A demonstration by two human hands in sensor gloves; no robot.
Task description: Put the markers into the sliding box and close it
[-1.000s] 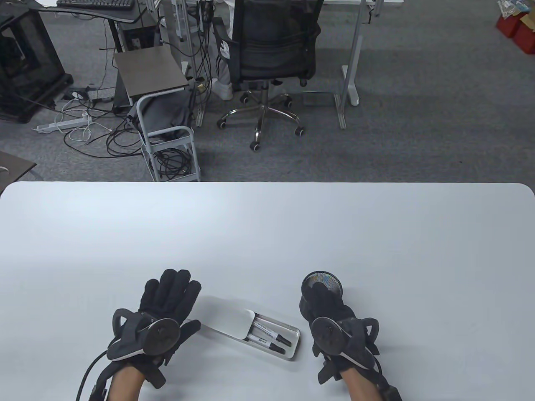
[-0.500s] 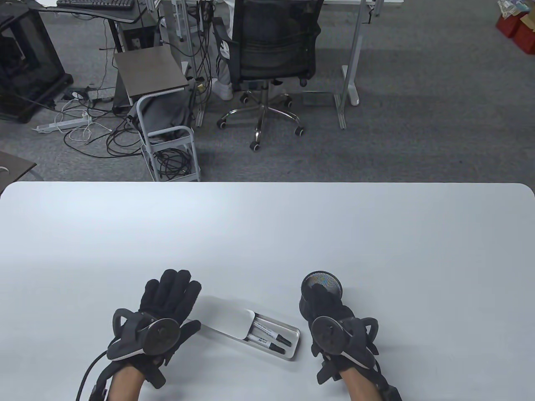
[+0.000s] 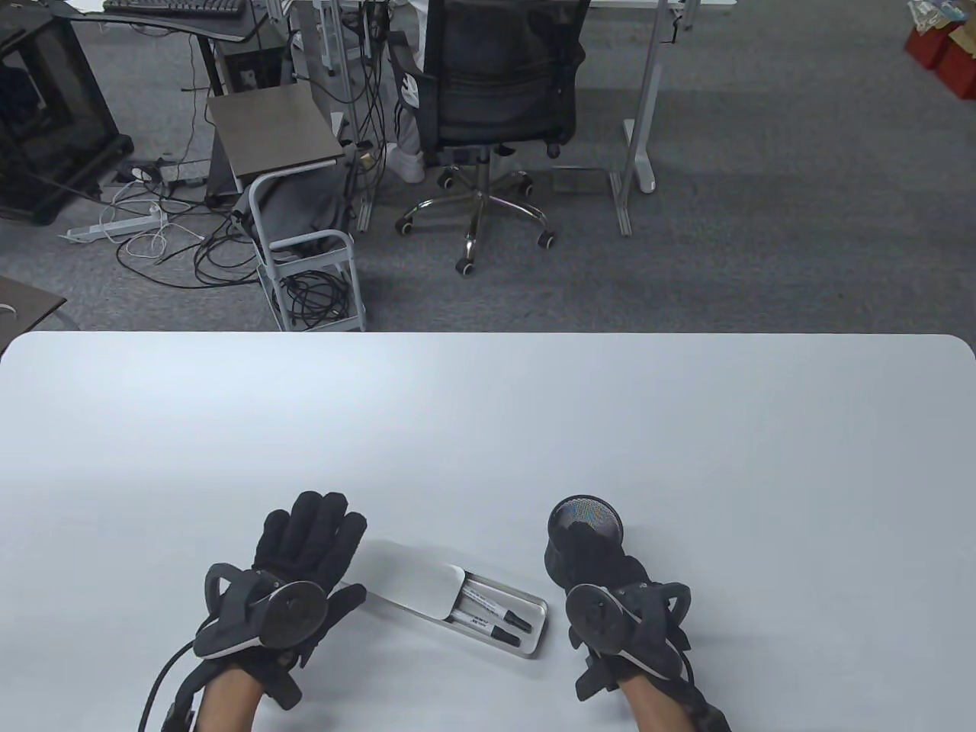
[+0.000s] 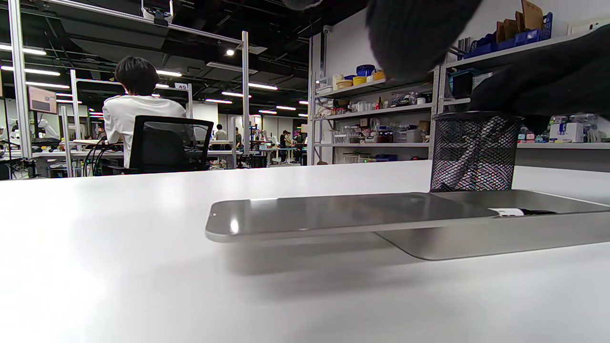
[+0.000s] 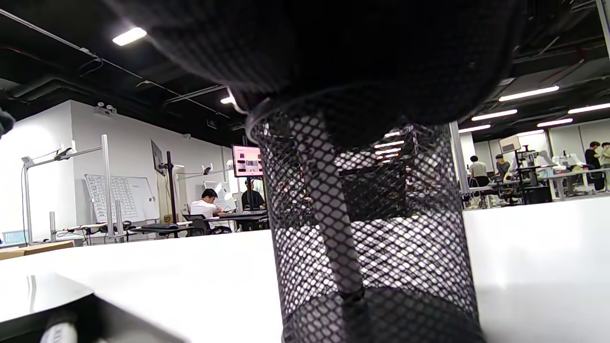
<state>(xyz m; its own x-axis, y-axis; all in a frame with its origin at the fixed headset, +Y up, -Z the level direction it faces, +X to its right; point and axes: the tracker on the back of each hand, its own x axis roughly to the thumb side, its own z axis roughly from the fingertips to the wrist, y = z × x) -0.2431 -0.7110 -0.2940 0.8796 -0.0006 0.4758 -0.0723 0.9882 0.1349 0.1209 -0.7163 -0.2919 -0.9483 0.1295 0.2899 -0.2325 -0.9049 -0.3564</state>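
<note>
Barely shifted, the right hand [image 3: 591,568] keeps fingers inside the mesh pen cup [image 3: 585,520], their closure hidden, left hand [image 3: 305,553] flat beside the half-open sliding box [image 3: 457,598]; another marker [image 5: 329,224] awaits.

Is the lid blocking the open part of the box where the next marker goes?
No. The lid covers only the left end of the sliding box; the right end, holding two markers, lies uncovered beside the right hand.
</note>
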